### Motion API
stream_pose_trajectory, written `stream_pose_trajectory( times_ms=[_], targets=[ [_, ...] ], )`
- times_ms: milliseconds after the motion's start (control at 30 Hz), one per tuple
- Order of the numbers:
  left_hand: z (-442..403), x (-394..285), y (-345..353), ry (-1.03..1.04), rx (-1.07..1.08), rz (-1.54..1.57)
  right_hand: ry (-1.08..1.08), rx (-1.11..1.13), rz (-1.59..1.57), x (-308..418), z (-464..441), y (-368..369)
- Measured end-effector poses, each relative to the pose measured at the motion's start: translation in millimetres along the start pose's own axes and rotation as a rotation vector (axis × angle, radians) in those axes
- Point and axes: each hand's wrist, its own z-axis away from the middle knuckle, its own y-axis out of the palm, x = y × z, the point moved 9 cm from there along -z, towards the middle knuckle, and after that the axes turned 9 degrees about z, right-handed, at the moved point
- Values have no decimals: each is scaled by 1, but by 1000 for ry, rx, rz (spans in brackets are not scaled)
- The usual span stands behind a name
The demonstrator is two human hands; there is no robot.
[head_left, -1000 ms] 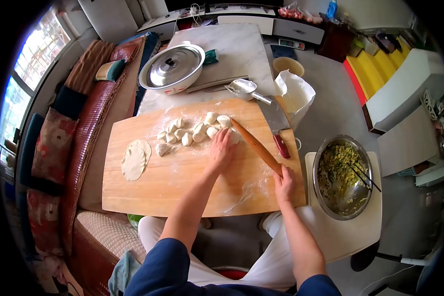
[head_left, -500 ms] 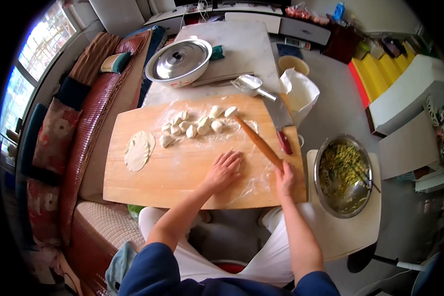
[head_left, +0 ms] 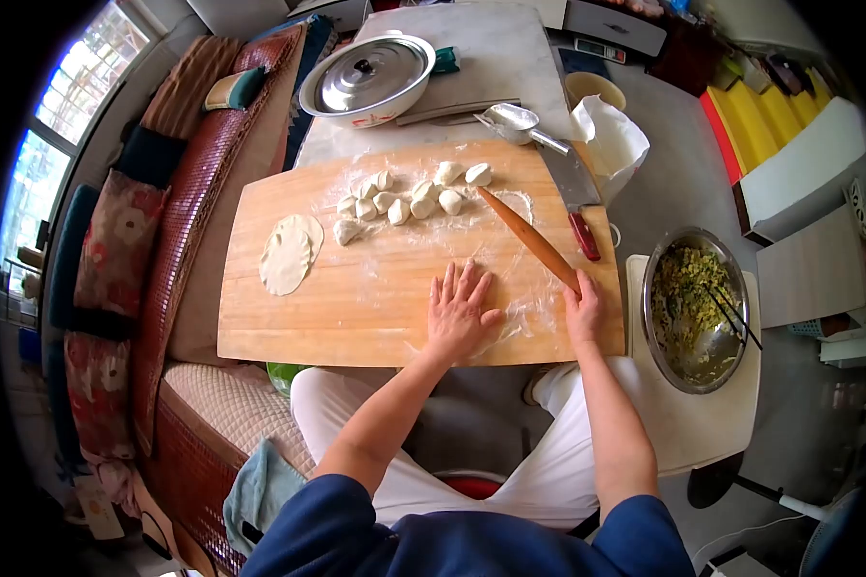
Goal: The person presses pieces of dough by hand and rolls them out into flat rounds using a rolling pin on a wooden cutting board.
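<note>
My left hand (head_left: 464, 313) lies palm down on the wooden board (head_left: 356, 322), fingers spread; whatever is under the palm is hidden. At the right side of the board, my right hand (head_left: 584, 310) is closed around the near end of a tapered wooden rolling pin (head_left: 527, 238). The pin slants up and left, its far tip close to the small dough pieces (head_left: 396, 211), several of which sit in a floury cluster. Rolled dough wrappers (head_left: 291, 255), overlapping, lie flat on the board's left.
A cleaver with a red handle (head_left: 584, 237) rests at the board's right edge, near a metal scoop (head_left: 512, 123). Behind stands a lidded basin (head_left: 368, 77). On a side stool, a steel bowl (head_left: 695, 370) holds chopped filling and chopsticks (head_left: 734, 313). A white bag (head_left: 611, 144) stands beyond.
The view has tilted down, so the scene sits higher and further right. My left hand has turned, its fingers more spread and pointing away from me. My right hand still holds the rolling pin.
</note>
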Motion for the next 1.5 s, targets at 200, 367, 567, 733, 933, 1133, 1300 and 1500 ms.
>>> stream_pose_trajectory(
  times_ms=[200, 367, 567, 733, 933, 1133, 1300, 1500],
  targets=[
    [-17, 5, 6, -40, 72, 14, 44, 41, 15, -1, 1, 2],
    [-31, 95, 1, -86, -221, 719, -6, -8, 20, -6, -3, 6],
    [-12, 75, -19, -281, 131, 332, 12, 5, 65, -4, 0, 5],
    [-46, 50, -46, -108, -15, 662, 7, -17, 63, 1, -1, -3],
    [-89, 16, -64, 218, -220, 657, 45, -71, -35, -1, -1, -10],
    [-132, 22, 15, -19, -311, 295, 62, -62, -10, -1, -1, -9],
    [-123, -41, 39, 94, -139, 66, 50, -50, -25, 1, -4, -10],
    [-24, -40, 14, 524, 177, 203, 51, -20, -30, -3, 1, -3]
  ],
)
